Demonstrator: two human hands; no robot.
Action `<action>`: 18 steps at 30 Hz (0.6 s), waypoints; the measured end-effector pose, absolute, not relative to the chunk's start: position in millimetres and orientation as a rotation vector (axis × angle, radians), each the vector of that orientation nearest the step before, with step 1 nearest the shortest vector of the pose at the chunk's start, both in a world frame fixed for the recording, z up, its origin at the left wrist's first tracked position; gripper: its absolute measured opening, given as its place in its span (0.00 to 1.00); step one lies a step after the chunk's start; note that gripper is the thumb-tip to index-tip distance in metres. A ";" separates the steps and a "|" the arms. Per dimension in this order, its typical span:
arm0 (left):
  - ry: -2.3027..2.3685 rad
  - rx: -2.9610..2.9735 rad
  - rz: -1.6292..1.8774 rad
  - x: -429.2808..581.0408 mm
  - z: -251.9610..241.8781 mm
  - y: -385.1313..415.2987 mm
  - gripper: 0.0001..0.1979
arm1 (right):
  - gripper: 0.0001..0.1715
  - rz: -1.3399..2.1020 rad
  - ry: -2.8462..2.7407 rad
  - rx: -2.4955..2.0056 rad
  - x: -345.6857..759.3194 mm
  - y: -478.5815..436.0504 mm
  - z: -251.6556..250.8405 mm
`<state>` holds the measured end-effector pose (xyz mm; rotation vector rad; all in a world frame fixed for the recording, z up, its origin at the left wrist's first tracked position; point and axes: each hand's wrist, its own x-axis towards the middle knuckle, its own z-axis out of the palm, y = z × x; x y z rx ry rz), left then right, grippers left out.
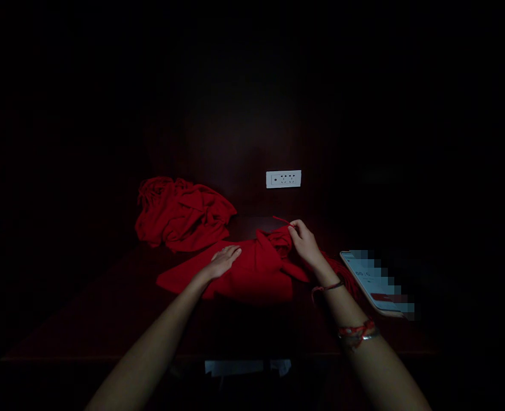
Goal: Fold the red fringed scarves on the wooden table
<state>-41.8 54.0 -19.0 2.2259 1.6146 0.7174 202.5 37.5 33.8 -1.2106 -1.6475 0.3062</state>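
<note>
A red cloth (pixel 256 285) lies partly bunched on the dark table in front of me. My left hand (pixel 226 261) rests flat on its left part, fingers stretched out. At the cloth's far right corner, my right hand (pixel 306 240) pinches the red fabric between thumb and fingers. A thin red string or strip sticks out to the left from that pinch. Behind and to the left sits a heap of red cloth (pixel 184 214) with stringy ends at its left side. Red strands, partly hidden, lie beyond my right wrist.
A lit phone (pixel 372 279), partly pixelated, lies to the right of my right forearm. A white power socket (pixel 283 178) is on the dark wall behind the table (pixel 119 319). Pale items (pixel 234 367) show below the table's front edge. The surroundings are very dark.
</note>
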 end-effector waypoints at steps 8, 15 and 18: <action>1.552 2.493 0.269 -84.4 -21.9 43.7 0.24 | 0.11 0.306 -1.650 -1.220 241.5 35.3 29.3; 1.409 2.609 0.289 -113.6 -25.9 44.2 0.24 | 0.11 0.028 -1.715 -1.642 283.1 31.7 39.7; 1.407 2.631 0.305 -113.4 -27.0 43.8 0.26 | 0.15 0.026 -1.760 -1.770 288.6 37.0 40.9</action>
